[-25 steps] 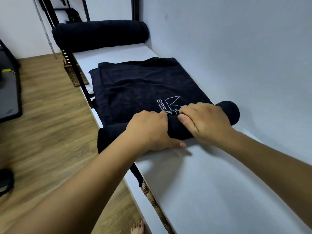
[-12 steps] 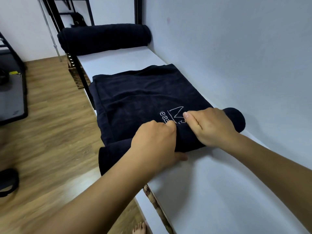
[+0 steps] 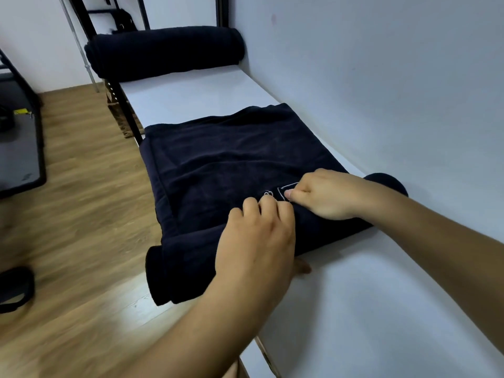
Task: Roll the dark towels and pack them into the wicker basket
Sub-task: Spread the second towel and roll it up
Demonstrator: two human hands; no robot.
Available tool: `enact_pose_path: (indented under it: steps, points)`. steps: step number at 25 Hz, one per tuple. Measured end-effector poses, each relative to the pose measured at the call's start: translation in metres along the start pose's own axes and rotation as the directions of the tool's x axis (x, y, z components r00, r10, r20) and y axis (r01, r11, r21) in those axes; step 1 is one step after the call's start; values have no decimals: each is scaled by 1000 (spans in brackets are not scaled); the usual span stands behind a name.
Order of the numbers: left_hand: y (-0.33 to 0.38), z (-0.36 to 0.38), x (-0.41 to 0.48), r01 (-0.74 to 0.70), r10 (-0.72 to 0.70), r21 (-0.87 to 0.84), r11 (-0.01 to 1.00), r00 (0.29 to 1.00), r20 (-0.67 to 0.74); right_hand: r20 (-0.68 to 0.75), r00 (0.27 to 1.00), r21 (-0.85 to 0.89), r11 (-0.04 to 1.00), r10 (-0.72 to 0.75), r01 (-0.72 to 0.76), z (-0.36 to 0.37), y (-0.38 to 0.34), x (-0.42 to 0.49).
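Note:
A dark navy towel (image 3: 231,159) lies flat on the white shelf top (image 3: 368,309), with its near end rolled into a thick roll across the shelf. My left hand (image 3: 259,241) presses down on the roll's middle, fingers curled over it. My right hand (image 3: 327,195) grips the roll just right of that, covering most of the white embroidered logo. The roll's left end hangs past the shelf edge, and its right end pokes out by the wall. A second, finished rolled dark towel (image 3: 166,50) rests at the shelf's far end.
A white wall (image 3: 381,77) runs along the shelf's right side. A wicker edge (image 3: 125,124) shows beneath the shelf beside the black frame post (image 3: 131,115). Wooden floor (image 3: 76,214) lies to the left, with a dark mat (image 3: 19,148) and a black strap (image 3: 13,287).
Both hands have pushed the roll further away along the towel, so it is thicker and more of the logo is covered. The view has shifted nearer.

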State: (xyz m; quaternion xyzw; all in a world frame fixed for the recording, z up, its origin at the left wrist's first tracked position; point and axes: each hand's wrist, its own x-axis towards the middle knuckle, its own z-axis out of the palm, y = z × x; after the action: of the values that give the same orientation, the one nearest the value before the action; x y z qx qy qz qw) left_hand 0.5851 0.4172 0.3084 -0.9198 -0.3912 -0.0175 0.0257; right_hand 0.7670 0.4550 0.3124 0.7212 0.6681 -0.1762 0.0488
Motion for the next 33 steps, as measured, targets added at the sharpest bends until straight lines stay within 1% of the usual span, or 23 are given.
enact_pose_path:
  steps: [1,2,3,4,5,6,7,9,10,13,15,17,19,21,23,24,26,28,29,30,31,32,33]
  points:
    - [-3,2,3,-5,5,-22,1000,1000,-2,-89,996,33,999,-6,9,4,2,-2]
    - [-8,5,7,7,-7,-47,999,1000,-10,-243,970,68,997,-22,40,10,4,-7]
    - [-12,5,10,33,-32,-75,997,999,15,-429,901,86,990,-61,107,17,5,-15]
    - [-17,3,15,46,-42,-94,994,998,48,-580,803,51,978,-136,203,24,7,-24]
    - [-21,1,20,60,-50,-123,991,995,81,-665,713,-26,961,-224,277,30,9,-33]
    - [-25,-1,23,79,-61,-160,984,991,115,-682,669,-99,944,-295,316,38,11,-41]
    - [-27,-2,26,94,-66,-182,979,986,150,-667,665,-154,935,-336,319,46,11,-48]
    - [-26,-5,25,103,-72,-172,980,981,177,-649,678,-210,938,-346,277,56,11,-55]
    - [-23,-5,23,102,-77,-147,984,983,166,-656,675,-221,942,-336,254,59,10,-55]
    - [-14,-2,12,113,-106,-72,991,990,92,-668,668,-263,944,-329,201,53,8,-43]
    - [-10,-1,3,120,-115,-100,988,992,54,-656,666,-319,930,-356,183,49,7,-42]
    - [-5,0,-8,94,-95,-119,988,995,-3,-634,680,-339,923,-368,184,49,7,-53]
    - [0,5,-20,69,-74,-79,994,995,-69,-592,729,-301,933,-344,195,48,4,-66]
    - [3,12,-29,86,-87,-12,996,992,-96,-511,824,-246,960,-244,132,38,-4,-75]
    - [1,19,-33,120,-117,14,993,981,-155,-362,922,-198,978,-140,71,25,-9,-70]
    - [-2,21,-33,129,-123,22,991,976,-179,-286,953,-144,987,-104,64,19,-8,-63]
    - [-8,25,-30,144,-134,40,989,973,-189,-130,990,15,998,-62,65,9,-4,-46]
    - [-14,22,-23,140,-135,28,990,981,-141,-53,997,122,991,-55,61,3,-1,-33]
    - [-16,18,-19,132,-129,20,991,986,-109,-56,998,155,987,-36,44,4,0,-29]
    - [-19,14,-14,121,-120,9,993,990,-79,-92,996,180,984,-5,22,6,2,-29]
    - [-22,12,-8,114,-115,-13,993,992,-47,-170,985,195,981,19,15,9,2,-30]
    - [-26,9,-1,113,-113,-35,993,994,-10,-291,956,197,980,23,37,12,2,-33]
    - [-29,7,4,108,-106,-52,993,994,36,-428,904,182,979,0,86,15,0,-38]
